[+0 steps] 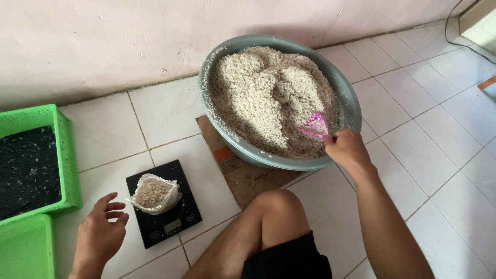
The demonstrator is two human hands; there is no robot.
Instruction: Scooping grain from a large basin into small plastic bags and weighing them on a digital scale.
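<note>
A white tiled floor (pixel 413 103) meets a pale wall. A large grey-green basin (pixel 347 98) sits tilted on a flattened piece of brown cardboard (pixel 243 173), heaped with pale, crumbly grain-like material (pixel 263 93). So full, it looks heavy and best left where it stands. At the left edge are green perforated crates (pixel 64 155), one holding a dark mass. In front of the person's bent knee, a black flat kitchen scale (pixel 165 219) lies on the floor, bearing a small clear plastic bag (pixel 154 194), open at the top and partly filled with the same material. The bag looks light, soft and slippery, likely to slump; its rolled rim seems the safest place to grip. The right hand (pixel 347 150) is closed around the handle of a small pink translucent scoop (pixel 315 125), dipped into the heap. The left hand (pixel 101 235) hovers open with fingers spread, just beside the bag, holding nothing.
</note>
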